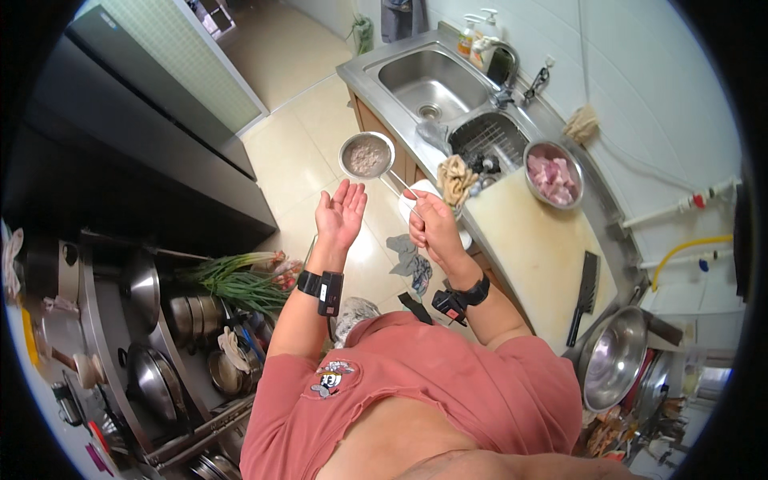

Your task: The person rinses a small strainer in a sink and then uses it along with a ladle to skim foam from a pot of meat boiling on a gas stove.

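Note:
My right hand (433, 227) is closed around the wire handle of a round metal strainer (366, 155), which it holds out over the floor beside the sink cabinet. Pinkish-grey, wet-looking bits lie in the strainer's mesh. Palm up and fingers spread, my left hand (342, 215) is empty, just below the strainer in the picture. To the right, a steel bowl of raw meat chunks (553, 180) rests at the far end of a white cutting board (522, 246). A dark-bladed cleaver (585, 294) lies on that board's right part.
A double steel sink (433, 81) with a faucet lies ahead, a rack in its nearer basin. A crumpled tan cloth (456, 180) is by the counter edge. Shelves of pans (150, 384) and green onions (246, 282) are at left. A steel basin (615, 359) stands at right.

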Tool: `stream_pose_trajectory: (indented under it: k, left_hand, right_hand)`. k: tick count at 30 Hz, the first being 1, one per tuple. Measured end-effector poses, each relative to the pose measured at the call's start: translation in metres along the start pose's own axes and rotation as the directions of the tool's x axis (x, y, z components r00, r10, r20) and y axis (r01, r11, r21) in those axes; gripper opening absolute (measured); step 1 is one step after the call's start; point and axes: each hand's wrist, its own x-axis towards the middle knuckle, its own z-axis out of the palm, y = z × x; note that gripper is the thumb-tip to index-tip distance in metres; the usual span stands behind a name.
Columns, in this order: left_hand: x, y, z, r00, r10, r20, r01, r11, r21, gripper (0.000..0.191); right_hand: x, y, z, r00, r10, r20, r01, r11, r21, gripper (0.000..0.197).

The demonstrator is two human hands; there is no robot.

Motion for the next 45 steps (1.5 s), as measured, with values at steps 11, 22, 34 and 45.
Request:
stream_pose_trajectory:
  k: [11, 22, 34, 45]
  left_hand:
    - [0.231, 0.054, 0.075, 0.956, -0.283, 0.076, 0.275, 0.956, 0.107, 0.057]
    - [0.458, 0.125, 0.127, 0.824, -0.562, 0.08, 0.503, 0.788, 0.355, 0.055]
    - [0.56, 0.132, 0.138, 0.809, -0.584, -0.066, 0.551, 0.713, 0.433, 0.055]
    - [0.621, 0.084, 0.178, 0.729, -0.677, -0.097, 0.641, 0.628, 0.441, 0.055]
  right_hand:
    - [0.211, -0.036, -0.017, 0.935, -0.21, -0.285, 0.209, 0.977, -0.034, 0.029]
    - [0.462, -0.044, -0.13, 0.331, -0.864, -0.378, -0.07, 0.378, -0.923, 0.03]
    - [0.594, 0.044, -0.274, 0.476, -0.532, -0.7, -0.715, 0.23, -0.661, 0.036]
    - [0.581, -0.009, -0.265, 0.361, -0.475, -0.802, -0.774, 0.326, -0.542, 0.03]
